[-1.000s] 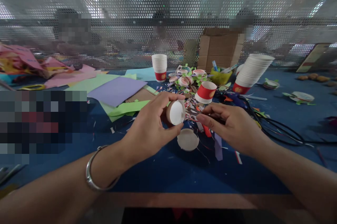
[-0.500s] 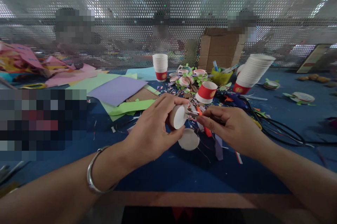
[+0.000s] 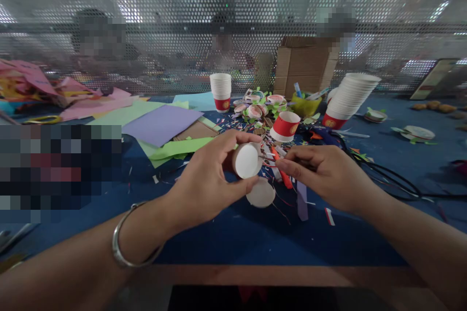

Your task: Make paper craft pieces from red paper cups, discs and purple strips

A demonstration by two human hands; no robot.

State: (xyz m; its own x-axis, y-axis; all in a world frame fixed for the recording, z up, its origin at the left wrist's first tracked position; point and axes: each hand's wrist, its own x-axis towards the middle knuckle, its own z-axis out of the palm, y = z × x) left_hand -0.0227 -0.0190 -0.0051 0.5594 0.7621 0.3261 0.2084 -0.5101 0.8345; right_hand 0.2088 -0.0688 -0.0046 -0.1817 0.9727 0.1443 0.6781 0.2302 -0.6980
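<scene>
My left hand [image 3: 209,174] grips a cut-down white paper cup bottom [image 3: 246,161], its round base tilted towards me, between thumb and fingers. My right hand [image 3: 317,174] is closed on a thin, dark pointed tool [image 3: 269,157]; its tip meets the right rim of the cup bottom, and the rest is hidden in my fingers. Below them a pale paper disc [image 3: 260,193] lies on the blue table. Just behind, a cut red-and-white paper cup [image 3: 285,127] stands among paper scraps. An orange-handled item [image 3: 282,170] lies under the tool.
Stacked paper cups [image 3: 221,92] and a taller leaning stack [image 3: 350,99] stand at the back. Between them sit decorated cup bottoms [image 3: 255,109] and a yellow container [image 3: 306,105]. Coloured paper [image 3: 164,123] spreads left. Black cables [image 3: 394,179] lie right. A cardboard box [image 3: 302,67] stands behind.
The cup bottom has turned so that its round base faces me more fully. My right hand has shifted slightly right, its tool still at the cup rim.
</scene>
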